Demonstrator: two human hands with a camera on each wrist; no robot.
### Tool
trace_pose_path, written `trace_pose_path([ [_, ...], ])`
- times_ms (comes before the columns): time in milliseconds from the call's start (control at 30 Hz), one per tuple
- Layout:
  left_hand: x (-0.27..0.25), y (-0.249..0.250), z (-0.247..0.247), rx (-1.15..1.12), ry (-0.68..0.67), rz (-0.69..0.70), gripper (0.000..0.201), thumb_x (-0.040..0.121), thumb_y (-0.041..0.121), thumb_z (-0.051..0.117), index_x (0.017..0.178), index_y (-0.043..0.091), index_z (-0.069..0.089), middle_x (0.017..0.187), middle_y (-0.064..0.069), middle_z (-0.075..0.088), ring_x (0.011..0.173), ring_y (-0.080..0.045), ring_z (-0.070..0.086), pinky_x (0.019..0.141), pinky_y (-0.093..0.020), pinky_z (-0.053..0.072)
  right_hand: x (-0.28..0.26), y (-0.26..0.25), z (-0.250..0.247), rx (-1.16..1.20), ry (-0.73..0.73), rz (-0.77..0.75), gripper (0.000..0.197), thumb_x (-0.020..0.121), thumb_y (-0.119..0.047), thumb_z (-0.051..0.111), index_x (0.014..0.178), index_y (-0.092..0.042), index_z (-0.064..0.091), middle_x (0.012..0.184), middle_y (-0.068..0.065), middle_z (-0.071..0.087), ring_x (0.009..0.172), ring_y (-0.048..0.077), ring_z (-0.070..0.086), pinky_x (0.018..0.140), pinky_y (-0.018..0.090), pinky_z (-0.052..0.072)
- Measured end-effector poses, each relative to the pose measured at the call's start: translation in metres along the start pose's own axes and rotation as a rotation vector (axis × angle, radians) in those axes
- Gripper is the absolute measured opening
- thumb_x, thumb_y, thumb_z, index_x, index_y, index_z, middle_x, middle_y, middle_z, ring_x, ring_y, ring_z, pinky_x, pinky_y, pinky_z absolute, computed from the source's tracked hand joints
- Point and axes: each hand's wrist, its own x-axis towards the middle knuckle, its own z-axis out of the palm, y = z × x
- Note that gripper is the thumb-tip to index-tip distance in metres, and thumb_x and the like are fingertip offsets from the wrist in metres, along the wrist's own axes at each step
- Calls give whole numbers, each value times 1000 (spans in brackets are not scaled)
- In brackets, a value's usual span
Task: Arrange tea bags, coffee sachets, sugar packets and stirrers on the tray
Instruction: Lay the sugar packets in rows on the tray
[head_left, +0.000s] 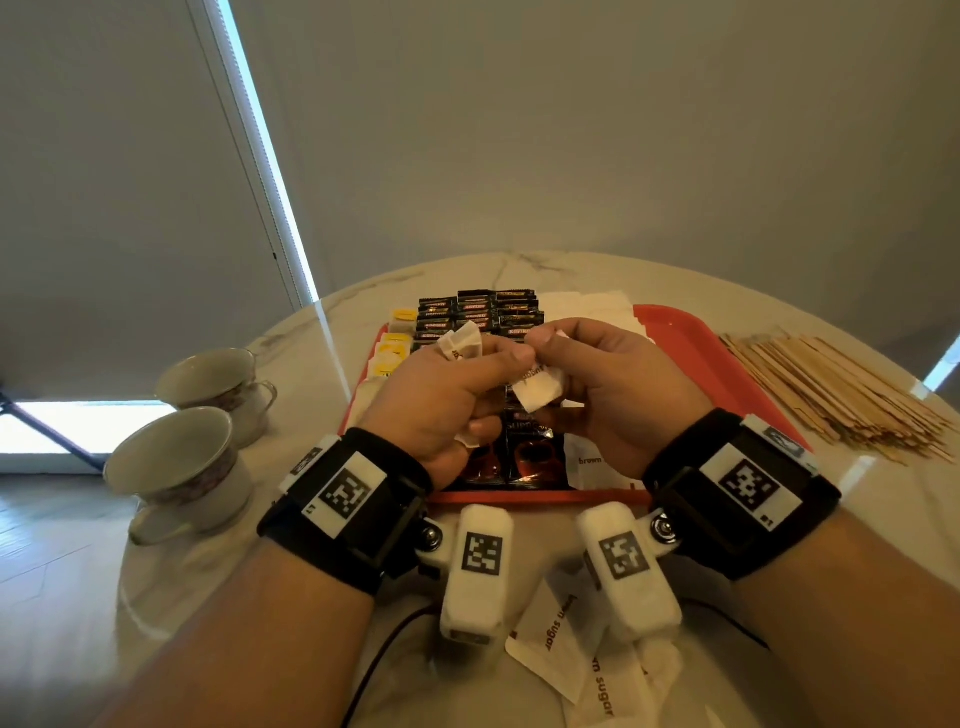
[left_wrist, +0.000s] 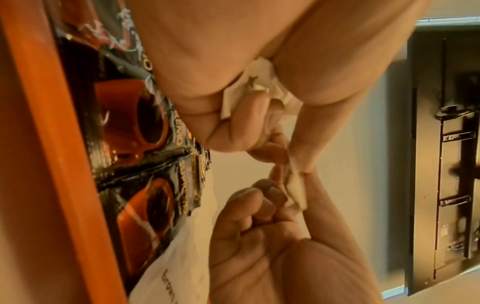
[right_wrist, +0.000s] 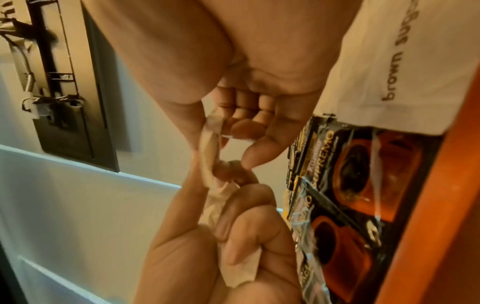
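Both hands hover close together over the red tray (head_left: 685, 332). My left hand (head_left: 467, 384) grips a crumpled white sugar packet (head_left: 460, 340), with its fingers curled round it (left_wrist: 259, 82). My right hand (head_left: 597, 374) pinches another white sugar packet (head_left: 537, 387) between thumb and fingers (right_wrist: 207, 148). The thumbs touch. On the tray lie rows of small black coffee sachets (head_left: 478, 309), yellow-tagged tea bags (head_left: 395, 338) at the left, larger Supremo coffee sachets (head_left: 519, 452) under my hands, and a brown sugar packet (head_left: 589, 462). Wooden stirrers (head_left: 831, 384) lie in a pile on the table, right of the tray.
Two teacups (head_left: 176, 462) (head_left: 218, 379) stand on the marble table left of the tray. Loose brown sugar packets (head_left: 561, 639) lie near the table's front edge below my wrists. White paper sheets (head_left: 587, 306) lie at the tray's far side. A wall stands behind the table.
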Motion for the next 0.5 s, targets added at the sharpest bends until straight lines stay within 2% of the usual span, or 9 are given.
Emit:
trace_pose_path([
  [133, 3, 0, 0, -35, 55, 60, 9, 92, 16, 73, 85, 18, 69, 77, -3, 62, 48, -5, 39, 38, -17, 34, -1, -1, -4, -25, -34, 55, 20, 90, -26, 74, 104, -13, 74, 86, 3, 72, 72, 12, 60, 65, 29, 57],
  [233, 5, -1, -1, -9, 81, 67, 15, 97, 13, 70, 83, 18, 68, 76, -2, 62, 48, -5, 40, 39, -16, 35, 2, 1, -4, 31, 43, 12, 6, 91, -17, 73, 94, -14, 71, 93, 9, 76, 81, 19, 69, 70, 34, 60],
  [300, 5, -2, 0, 14, 67, 40, 16, 97, 10, 70, 83, 17, 66, 76, -1, 60, 49, -6, 40, 39, -17, 34, 4, 1, -6, 52, 97, -43, 5, 92, -11, 72, 91, -15, 68, 90, 7, 77, 80, 20, 72, 68, 33, 61],
  [400, 3, -2, 1, 16, 33, -6, 11, 94, 6, 72, 95, 15, 65, 84, -5, 66, 51, -8, 42, 40, -18, 33, 5, 1, -8, 23, 119, -95, 6, 96, -9, 66, 100, -11, 70, 86, 4, 77, 74, 15, 73, 64, 28, 61],
  [500, 0, -3, 1, 41, 21, 4, 26, 85, 20, 80, 109, 13, 72, 92, -5, 72, 53, -7, 45, 42, -18, 34, 3, 1, -6, -38, 91, -118, 11, 97, -11, 64, 104, -7, 71, 83, 4, 76, 71, 14, 71, 61, 25, 58],
])
